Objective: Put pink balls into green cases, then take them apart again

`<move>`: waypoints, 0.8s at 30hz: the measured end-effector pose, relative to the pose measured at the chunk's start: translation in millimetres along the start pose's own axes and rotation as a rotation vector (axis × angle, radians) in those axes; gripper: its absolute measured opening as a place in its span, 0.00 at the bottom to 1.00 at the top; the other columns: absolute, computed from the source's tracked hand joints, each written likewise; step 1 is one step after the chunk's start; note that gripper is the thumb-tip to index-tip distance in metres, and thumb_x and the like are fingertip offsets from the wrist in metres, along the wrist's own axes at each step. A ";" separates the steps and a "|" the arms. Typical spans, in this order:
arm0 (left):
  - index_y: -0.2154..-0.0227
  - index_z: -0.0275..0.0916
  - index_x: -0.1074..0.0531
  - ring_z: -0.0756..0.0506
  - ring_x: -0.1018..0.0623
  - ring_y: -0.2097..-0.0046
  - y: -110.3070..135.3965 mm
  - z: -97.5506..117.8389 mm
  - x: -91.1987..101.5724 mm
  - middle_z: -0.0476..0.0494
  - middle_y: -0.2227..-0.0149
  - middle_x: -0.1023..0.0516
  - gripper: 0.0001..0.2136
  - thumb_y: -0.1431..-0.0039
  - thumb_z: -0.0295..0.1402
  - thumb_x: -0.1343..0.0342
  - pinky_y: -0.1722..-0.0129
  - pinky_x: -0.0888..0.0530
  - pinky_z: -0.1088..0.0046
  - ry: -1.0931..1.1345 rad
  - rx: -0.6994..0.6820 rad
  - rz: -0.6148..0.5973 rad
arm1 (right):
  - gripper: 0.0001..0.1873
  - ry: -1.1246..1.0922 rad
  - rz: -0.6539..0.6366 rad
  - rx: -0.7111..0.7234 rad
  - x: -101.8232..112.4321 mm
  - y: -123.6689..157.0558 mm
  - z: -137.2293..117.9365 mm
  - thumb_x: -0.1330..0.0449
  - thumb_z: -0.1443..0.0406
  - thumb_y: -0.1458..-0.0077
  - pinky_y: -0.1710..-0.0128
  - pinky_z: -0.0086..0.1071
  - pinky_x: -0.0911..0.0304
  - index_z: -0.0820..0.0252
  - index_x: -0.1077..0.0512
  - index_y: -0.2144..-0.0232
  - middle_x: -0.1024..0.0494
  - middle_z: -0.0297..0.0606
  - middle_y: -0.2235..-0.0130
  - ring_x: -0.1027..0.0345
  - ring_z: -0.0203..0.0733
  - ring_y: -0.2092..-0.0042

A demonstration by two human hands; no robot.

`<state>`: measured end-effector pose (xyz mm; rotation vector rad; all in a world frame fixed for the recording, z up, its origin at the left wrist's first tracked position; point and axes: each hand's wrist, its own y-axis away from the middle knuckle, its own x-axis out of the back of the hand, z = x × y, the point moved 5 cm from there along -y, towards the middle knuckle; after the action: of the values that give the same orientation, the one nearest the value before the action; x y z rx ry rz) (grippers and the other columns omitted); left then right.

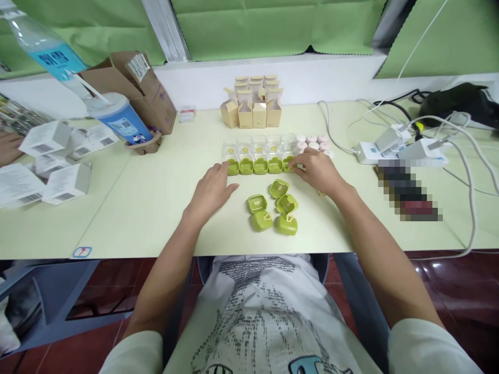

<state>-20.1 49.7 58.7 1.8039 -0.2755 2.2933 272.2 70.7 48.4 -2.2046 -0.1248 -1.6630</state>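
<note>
Several small green plastic cases (261,166) stand in a row, hollow side up, on the table. At the row's left end, the fingertips of my left hand (210,191) touch the end case; its thumb sticks out apart. My right hand (320,170) has its fingers closed on the rightmost green case (287,164), partly hiding it. Nearer me lie several loose green pieces (286,224), some hollow side up and others turned over with a small loop. Behind the row sit clear plastic boxes (259,145) with yellow marks, and pale pink round pieces (312,139) beside them.
Small open cartons (253,106) stand at the back wall. To the left are a brown cardboard box (156,98), a blue cup (127,124), a bottle (50,52) and white boxes (66,183). A power strip (370,152) with cables lies right. Another person's hand (8,148) shows far left.
</note>
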 end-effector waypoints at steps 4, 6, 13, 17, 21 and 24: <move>0.27 0.32 0.37 0.29 0.23 0.35 0.4 1.3 2.4 0.26 0.36 0.24 0.29 0.26 0.36 0.40 0.32 0.24 0.46 0.007 0.010 0.011 | 0.17 -0.042 0.032 0.032 3.5 1.0 -2.0 0.39 0.68 0.34 0.58 0.42 0.36 0.64 0.12 0.51 0.13 0.53 0.56 0.23 0.59 0.52; 0.28 0.34 0.35 0.28 0.26 0.32 1.9 1.7 8.2 0.26 0.35 0.24 0.28 0.27 0.34 0.40 0.30 0.26 0.44 0.002 -0.005 0.058 | 0.17 -0.106 0.095 0.075 12.4 3.6 -7.0 0.39 0.65 0.34 0.56 0.44 0.33 0.62 0.13 0.50 0.12 0.51 0.55 0.23 0.59 0.52; 0.30 0.50 0.30 0.36 0.31 0.26 24.2 32.6 13.1 0.43 0.27 0.27 0.31 0.33 0.22 0.43 0.25 0.30 0.50 0.277 -0.613 -0.168 | 0.13 -0.411 0.114 0.213 63.5 36.3 -58.5 0.40 0.61 0.28 0.64 0.40 0.29 0.53 0.13 0.56 0.10 0.41 0.56 0.20 0.47 0.61; 0.36 0.51 0.22 0.37 0.23 0.33 23.7 41.6 1.8 0.44 0.37 0.17 0.26 0.34 0.23 0.38 0.34 0.23 0.55 0.288 -0.668 -0.259 | 0.11 -0.501 0.173 0.257 82.2 56.6 -86.4 0.37 0.61 0.27 0.62 0.41 0.25 0.49 0.13 0.56 0.10 0.37 0.59 0.17 0.48 0.59; 0.41 0.43 0.18 0.36 0.19 0.40 16.1 38.6 11.9 0.38 0.43 0.16 0.17 0.31 0.31 0.34 0.38 0.22 0.55 0.236 -0.566 -0.058 | 0.10 -0.515 0.262 0.303 73.3 55.0 -98.1 0.37 0.64 0.27 0.62 0.40 0.26 0.51 0.14 0.55 0.11 0.38 0.58 0.19 0.46 0.60; 0.37 0.45 0.20 0.38 0.19 0.40 20.1 40.3 29.7 0.38 0.41 0.18 0.20 0.29 0.38 0.33 0.37 0.22 0.58 0.404 -0.601 0.065 | 0.08 -0.401 0.347 0.378 59.5 48.4 -106.4 0.35 0.64 0.28 0.55 0.45 0.24 0.50 0.14 0.58 0.15 0.43 0.51 0.21 0.50 0.52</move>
<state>5.2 20.8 96.6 1.0346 -0.8471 2.2182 207.3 -20.0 117.4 -2.0884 -0.1389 -0.9174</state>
